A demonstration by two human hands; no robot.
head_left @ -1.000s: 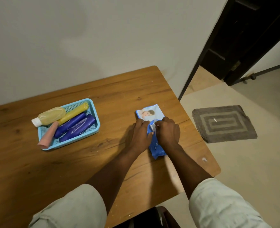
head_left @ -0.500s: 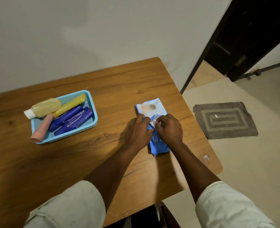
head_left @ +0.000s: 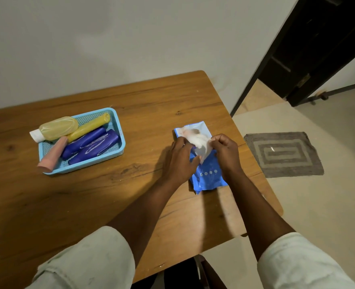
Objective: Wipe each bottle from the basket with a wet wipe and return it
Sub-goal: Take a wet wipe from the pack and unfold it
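Barely begun: drawing thin white wet wipe (head_left: 201, 142) from blue plastic pack (head_left: 209, 178), pinched by both hands; bottles unwiped in light-blue mesh basket (head_left: 118, 130).

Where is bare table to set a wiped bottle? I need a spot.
Between the basket and the left hand, and in front of the basket. The right edge is crowded by the wipes pack and right hand.

Left hand (head_left: 180, 159) fingers curled, right hand (head_left: 226, 153) pinching, forearms extended
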